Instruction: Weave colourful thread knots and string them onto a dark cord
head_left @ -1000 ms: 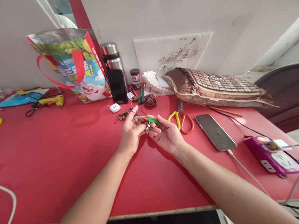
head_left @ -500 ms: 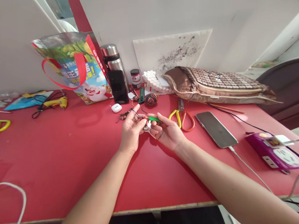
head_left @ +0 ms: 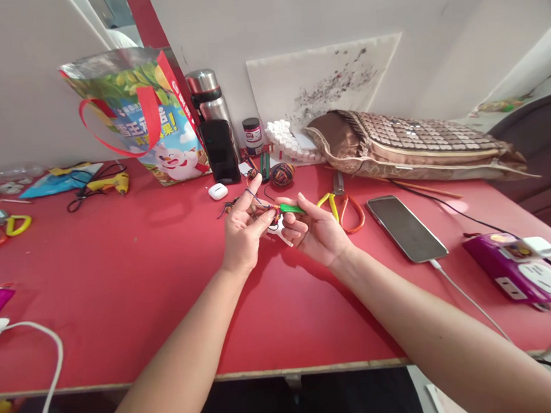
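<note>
My left hand pinches a small multicoloured crochet piece between thumb and fingers, its index finger raised with dark yarn running over it. My right hand grips the green handle of a crochet hook; the hook's tip meets the crochet piece and is too small to make out. Below the fingers shows a white item with a dark line on it, partly covered by the hands. Just beyond lies a ball of multicoloured yarn. More dark, colourful yarn work shows behind my left hand.
Behind the hands are a white earbud case, an upright black phone, a steel flask and a jar. Pliers, a charging phone and a purple power strip lie right. A glue gun sits left.
The whole view has shifted slightly, so things appear a little further right and higher. Both hands keep their hold on the crochet piece and hook, with only small finger movement.
</note>
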The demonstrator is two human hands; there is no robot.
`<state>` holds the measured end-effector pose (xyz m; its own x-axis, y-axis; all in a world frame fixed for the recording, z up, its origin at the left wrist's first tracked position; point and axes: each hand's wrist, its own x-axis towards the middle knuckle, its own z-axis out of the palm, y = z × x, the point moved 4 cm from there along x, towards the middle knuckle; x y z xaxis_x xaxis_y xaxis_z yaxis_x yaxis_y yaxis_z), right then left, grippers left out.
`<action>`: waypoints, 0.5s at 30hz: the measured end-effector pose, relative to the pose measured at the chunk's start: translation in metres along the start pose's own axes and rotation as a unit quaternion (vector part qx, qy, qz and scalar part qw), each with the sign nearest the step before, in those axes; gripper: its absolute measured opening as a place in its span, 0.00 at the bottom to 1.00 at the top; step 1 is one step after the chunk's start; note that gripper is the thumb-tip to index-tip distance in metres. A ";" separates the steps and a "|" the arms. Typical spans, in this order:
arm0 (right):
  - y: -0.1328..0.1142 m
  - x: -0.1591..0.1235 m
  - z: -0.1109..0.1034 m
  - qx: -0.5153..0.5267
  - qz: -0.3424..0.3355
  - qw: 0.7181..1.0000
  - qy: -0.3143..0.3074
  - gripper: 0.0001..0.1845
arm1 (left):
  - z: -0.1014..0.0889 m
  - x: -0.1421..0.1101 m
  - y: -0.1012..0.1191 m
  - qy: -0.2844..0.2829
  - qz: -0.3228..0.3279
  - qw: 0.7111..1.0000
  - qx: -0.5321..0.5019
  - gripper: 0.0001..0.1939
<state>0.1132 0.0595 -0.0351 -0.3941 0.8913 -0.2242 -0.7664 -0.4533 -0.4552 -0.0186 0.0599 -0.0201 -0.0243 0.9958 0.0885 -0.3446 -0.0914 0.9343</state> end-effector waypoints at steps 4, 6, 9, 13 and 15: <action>-0.001 0.002 -0.004 -0.010 -0.014 1.000 0.014 0.24 | -0.002 0.002 0.000 -0.012 0.010 1.000 0.003 0.38; -0.001 0.003 -0.005 -0.019 -0.019 0.999 0.023 0.23 | -0.005 0.004 0.001 -0.005 0.016 1.000 0.006 0.38; -0.001 0.004 -0.006 -0.033 -0.022 0.999 0.022 0.24 | -0.007 0.006 0.002 0.010 0.032 0.999 0.026 0.37; 0.001 0.005 -0.008 -0.051 -0.023 0.998 0.026 0.20 | -0.008 0.008 -0.001 0.018 0.025 0.999 0.032 0.35; 0.001 0.005 -0.009 -0.058 -0.024 0.998 0.020 0.19 | -0.008 0.009 -0.004 0.015 0.007 1.000 0.016 0.35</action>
<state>0.1149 0.0635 -0.0444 -0.3356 0.9129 -0.2325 -0.7197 -0.4077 -0.5619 -0.0254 0.0688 -0.0255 -0.0576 0.9941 0.0924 -0.3133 -0.1058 0.9437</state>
